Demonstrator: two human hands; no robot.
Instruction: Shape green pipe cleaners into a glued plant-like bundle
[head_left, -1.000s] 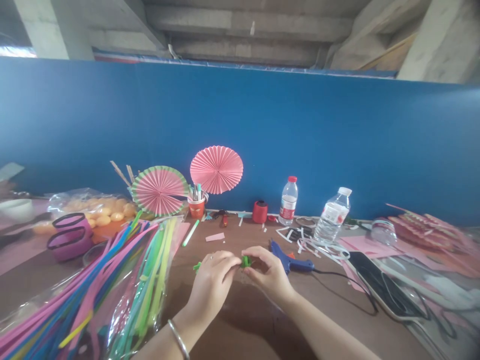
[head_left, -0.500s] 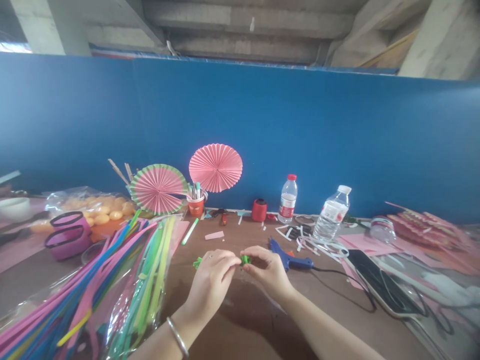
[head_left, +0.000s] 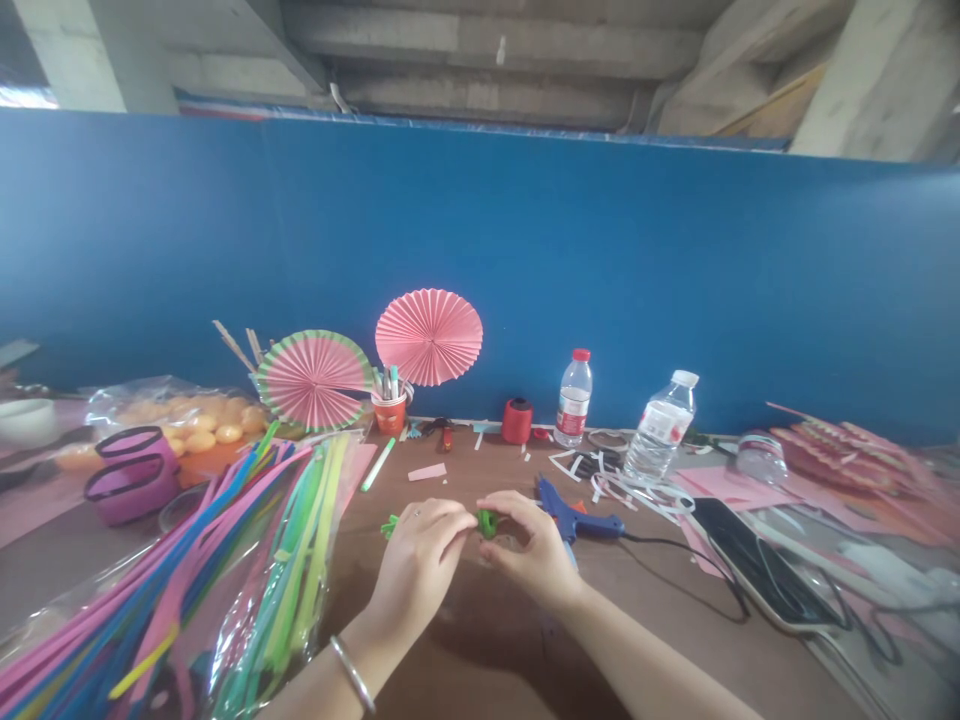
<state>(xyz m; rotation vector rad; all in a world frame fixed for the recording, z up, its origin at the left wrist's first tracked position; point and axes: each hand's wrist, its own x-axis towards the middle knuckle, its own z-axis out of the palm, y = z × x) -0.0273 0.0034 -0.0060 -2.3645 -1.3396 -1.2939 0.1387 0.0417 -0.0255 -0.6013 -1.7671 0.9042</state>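
Note:
Low over the brown table, a small green piece (head_left: 487, 522) is pinched between thumb and fingers of my right hand (head_left: 529, 545). My left hand (head_left: 426, 550), with a silver bangle at its wrist, is closed on the same green piece from the left, its fingertips meeting my right fingertips. Green strips (head_left: 389, 526) stick out on the far side of my left hand. A blue glue gun (head_left: 592, 524) with an orange trigger lies just right of my right hand.
Bagged colourful pipe cleaners (head_left: 289, 570) cover the left. Behind stand pink paper fans (head_left: 429, 337), a red pen cup (head_left: 390, 414), red spool (head_left: 517, 421) and bottles (head_left: 574, 400). A phone (head_left: 757, 560), cables and pink paper lie right.
The green piece shows more openly between my fingertips, and my right thumb and fingers are slightly further apart. The whole view has shifted slightly.

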